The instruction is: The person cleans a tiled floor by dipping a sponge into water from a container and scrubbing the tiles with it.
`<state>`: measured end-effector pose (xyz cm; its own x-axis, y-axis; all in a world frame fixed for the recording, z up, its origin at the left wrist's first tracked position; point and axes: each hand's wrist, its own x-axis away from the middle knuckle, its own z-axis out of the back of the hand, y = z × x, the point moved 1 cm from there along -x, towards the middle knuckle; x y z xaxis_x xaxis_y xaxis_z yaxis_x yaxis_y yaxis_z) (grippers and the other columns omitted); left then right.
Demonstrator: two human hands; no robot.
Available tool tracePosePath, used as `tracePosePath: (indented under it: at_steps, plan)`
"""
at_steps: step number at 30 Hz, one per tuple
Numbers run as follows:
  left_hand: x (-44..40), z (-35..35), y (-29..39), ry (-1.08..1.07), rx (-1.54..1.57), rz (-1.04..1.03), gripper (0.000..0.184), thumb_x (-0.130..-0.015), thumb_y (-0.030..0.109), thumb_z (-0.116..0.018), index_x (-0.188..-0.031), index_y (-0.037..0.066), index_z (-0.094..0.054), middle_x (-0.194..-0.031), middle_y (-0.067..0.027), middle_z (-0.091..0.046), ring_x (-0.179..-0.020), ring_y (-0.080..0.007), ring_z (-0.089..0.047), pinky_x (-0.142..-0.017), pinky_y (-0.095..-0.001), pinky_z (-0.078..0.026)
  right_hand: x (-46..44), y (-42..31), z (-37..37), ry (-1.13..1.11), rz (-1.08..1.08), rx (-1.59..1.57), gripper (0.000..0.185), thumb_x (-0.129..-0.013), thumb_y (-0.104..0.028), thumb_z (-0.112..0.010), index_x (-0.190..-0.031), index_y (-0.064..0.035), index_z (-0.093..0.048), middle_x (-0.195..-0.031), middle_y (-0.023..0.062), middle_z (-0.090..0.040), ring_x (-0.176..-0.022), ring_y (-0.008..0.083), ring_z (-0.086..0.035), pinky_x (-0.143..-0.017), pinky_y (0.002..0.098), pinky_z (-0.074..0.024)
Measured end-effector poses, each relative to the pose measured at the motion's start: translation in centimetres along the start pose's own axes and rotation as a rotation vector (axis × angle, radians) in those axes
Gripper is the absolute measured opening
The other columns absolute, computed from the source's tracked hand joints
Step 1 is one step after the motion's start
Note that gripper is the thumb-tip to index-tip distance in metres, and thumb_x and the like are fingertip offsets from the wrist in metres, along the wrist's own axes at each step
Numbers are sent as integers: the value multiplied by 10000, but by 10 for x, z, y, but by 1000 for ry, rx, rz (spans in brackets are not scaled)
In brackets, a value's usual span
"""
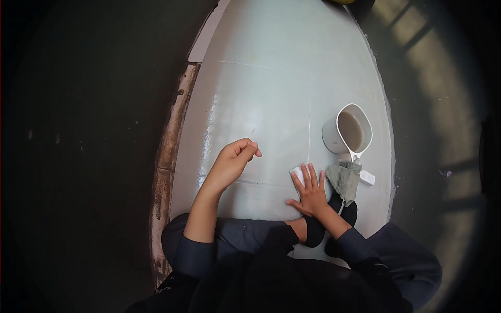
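Observation:
My left hand (235, 161) hovers over the pale tiled surface (271, 104), its fingers curled in and the thumb against the index finger; nothing shows in it. My right hand (311, 195) lies flat with fingers spread, the fingertips over a white sponge-like block (297, 173) on the tiles. Just right of that hand, a grey-green cloth (344, 180) is draped over the handle of a white dipper (334, 134), which holds murky brown water. Beside the cloth sits another small white block (367, 178).
My crossed legs and dark-socked feet (314, 232) are at the near end of the surface. Its left edge (172, 120) is stained brown and drops to a dark floor (94, 156). Another floor area (433, 130) lies to the right. A yellow item (343, 1) is partly visible at the far end.

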<state>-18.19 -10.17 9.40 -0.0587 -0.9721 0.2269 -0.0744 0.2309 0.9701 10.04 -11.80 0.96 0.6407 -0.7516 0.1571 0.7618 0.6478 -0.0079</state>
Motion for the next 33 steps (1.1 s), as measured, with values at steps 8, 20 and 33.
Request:
tracePosePath:
  at_steps: [8, 20, 33]
  plan:
    - [2, -4, 9, 3, 15, 26, 270, -921, 245, -478, -784, 47, -601, -642, 56, -400, -643, -44, -357, -584, -198, -301, -2, 5, -3, 1, -5, -7, 852, -748, -726, -401, -1414, -203, -299, -1479, 170, -173, -1380, 351, -89, -1046, 621, -20]
    - [10, 13, 18, 132, 120, -64, 282, -931, 257, -467, -782, 52, -591, -601, 80, -338, -573, -29, -286, -526, -190, -246, -67, -62, 0, 89, 214, -61, 930, -687, -775, -419, -1405, -193, -313, -1482, 179, -161, -1382, 356, -76, -1023, 657, -5]
    - [5, 19, 7, 185, 96, -52, 271, -940, 246, -456, -797, 62, -594, -573, 99, -336, -529, -8, -265, -486, -185, -211, -118, -142, 14, 8, 199, -175, 792, -799, -643, -422, -1421, -178, -265, -1482, 41, -227, -1390, 227, -119, -1055, 623, -19]
